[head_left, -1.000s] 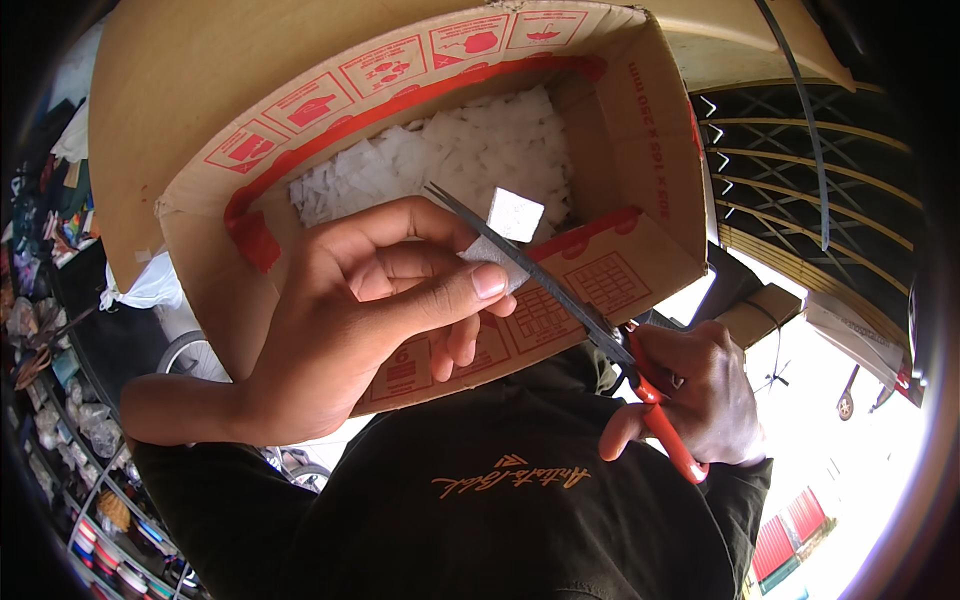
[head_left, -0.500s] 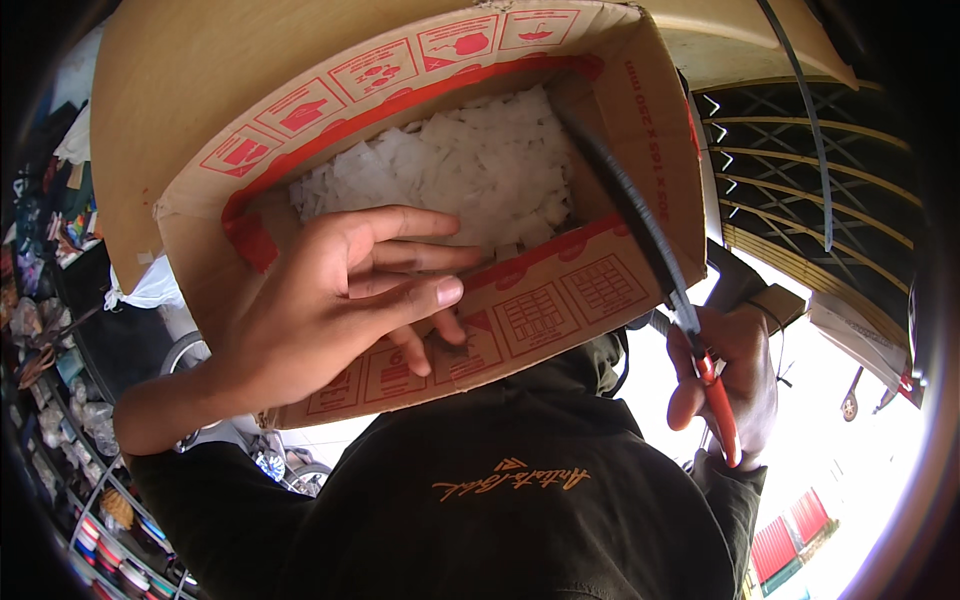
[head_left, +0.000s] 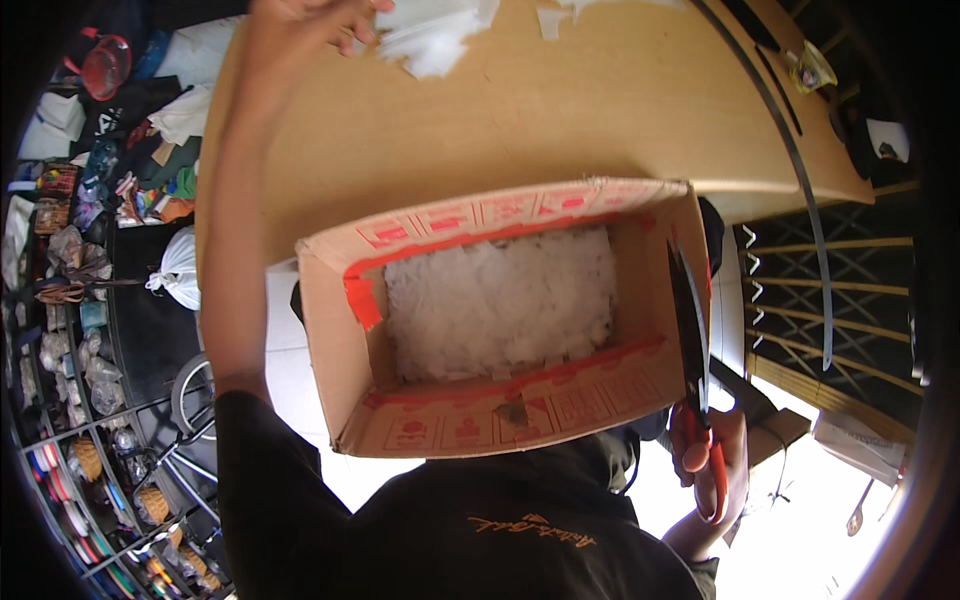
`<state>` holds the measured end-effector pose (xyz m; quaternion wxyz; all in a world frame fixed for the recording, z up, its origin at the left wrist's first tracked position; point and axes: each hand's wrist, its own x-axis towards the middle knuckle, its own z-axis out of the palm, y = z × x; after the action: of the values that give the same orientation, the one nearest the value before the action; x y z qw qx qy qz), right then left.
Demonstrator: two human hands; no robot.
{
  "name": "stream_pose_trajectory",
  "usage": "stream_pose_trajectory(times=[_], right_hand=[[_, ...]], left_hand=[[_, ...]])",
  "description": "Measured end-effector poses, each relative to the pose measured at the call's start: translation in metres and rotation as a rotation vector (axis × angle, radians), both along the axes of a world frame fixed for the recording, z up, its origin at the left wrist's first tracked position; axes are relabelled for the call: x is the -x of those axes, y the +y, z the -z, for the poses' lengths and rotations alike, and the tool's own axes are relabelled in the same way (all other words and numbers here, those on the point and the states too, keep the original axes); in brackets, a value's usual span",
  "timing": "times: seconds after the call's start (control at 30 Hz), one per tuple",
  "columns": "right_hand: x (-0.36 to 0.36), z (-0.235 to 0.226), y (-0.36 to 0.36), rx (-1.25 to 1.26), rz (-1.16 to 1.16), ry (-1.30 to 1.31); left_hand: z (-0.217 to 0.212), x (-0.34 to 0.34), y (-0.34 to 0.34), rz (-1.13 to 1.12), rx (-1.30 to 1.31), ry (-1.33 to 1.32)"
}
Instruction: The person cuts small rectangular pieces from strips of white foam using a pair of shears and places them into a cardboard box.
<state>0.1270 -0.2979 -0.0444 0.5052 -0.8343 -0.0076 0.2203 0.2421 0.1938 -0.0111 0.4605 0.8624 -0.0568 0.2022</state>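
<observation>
Scissors point(head_left: 692, 330), head view: near right, over the cardboard box's point(head_left: 325, 340) right side, blades pointing far — right hand point(head_left: 733, 445) has fingers curled round the red handles. Left hand point(head_left: 305, 20) far left, by white sheet point(head_left: 435, 35) on table point(head_left: 560, 120) — fingertips slightly apart, partly cut off, can't tell if touching.

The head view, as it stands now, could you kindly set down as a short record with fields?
Left hand: at the picture's top edge, beside a ragged white sheet; contact unclear
Right hand: holding red-handled scissors, tips toward the picture's top
Box: red-printed cardboard, open, nearer than the table
Box contents: many white pieces
Table: wood-coloured, bearing the white sheet
</observation>
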Motion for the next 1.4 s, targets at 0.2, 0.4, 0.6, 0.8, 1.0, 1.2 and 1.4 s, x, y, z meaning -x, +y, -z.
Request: stream_pose_trajectory(times=[0.2,0.4,0.6,0.8,1.0,1.2,1.4], right_hand=[[-0.002,0.003,-0.001,-0.04,-0.036,0.104],[-0.001,0.001,0.002,0.01,-0.041,0.066],[-0.002,-0.007,0.009,0.046,-0.013,0.083],[-0.001,-0.005,0.011,0.032,-0.014,0.071],[-0.001,0.002,0.005,-0.001,-0.052,0.071],[-0.002,0.001,0.005,-0.001,-0.05,0.066],[-0.001,0.0,0.007,-0.013,-0.04,0.066]], left_hand=[[0.051,-0.028,-0.015,-0.163,-0.263,0.201],[0.054,-0.005,-0.043,-0.206,-0.499,0.138],[0.079,-0.008,-0.035,-0.162,-0.674,-0.054],[0.08,-0.009,-0.037,-0.207,-0.709,-0.041],[0.07,-0.008,-0.038,-0.301,-0.726,0.041],[0.043,0.006,-0.049,-0.364,-0.479,0.041],[0.009,0.026,-0.07,-0.098,0.042,0.096]])
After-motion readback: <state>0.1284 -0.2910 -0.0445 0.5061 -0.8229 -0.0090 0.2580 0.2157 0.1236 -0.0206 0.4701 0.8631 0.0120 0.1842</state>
